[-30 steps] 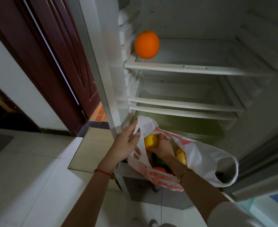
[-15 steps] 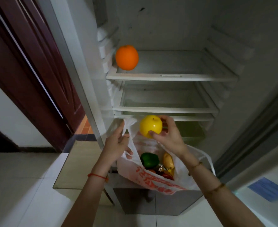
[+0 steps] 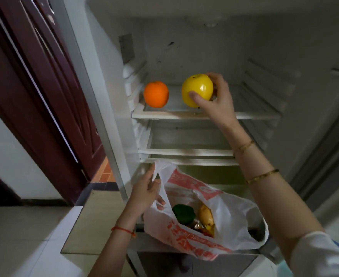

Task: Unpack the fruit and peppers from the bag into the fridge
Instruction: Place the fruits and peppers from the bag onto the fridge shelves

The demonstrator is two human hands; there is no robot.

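Note:
The fridge stands open before me. An orange (image 3: 156, 94) rests at the left of the top shelf (image 3: 250, 116). My right hand (image 3: 216, 98) grips a yellow apple (image 3: 197, 90) just over that shelf, right of the orange. Lower down, my left hand (image 3: 146, 191) holds one handle of a white plastic bag (image 3: 230, 220) with red print. The bag's mouth gapes and shows a green pepper (image 3: 183, 213), a yellow fruit (image 3: 206, 216) and something red underneath.
Two more white shelves (image 3: 184, 151) lie under the top one, with a drawer space behind the bag. A dark red wooden door (image 3: 44, 86) stands to the left. The fridge door edge (image 3: 324, 156) runs along the right. Pale floor tiles (image 3: 24, 236) lie below.
My right hand has lifted the yellow apple out of the bag and carried it up to the top shelf beside the orange. My left hand has kept hold of the bag handle.

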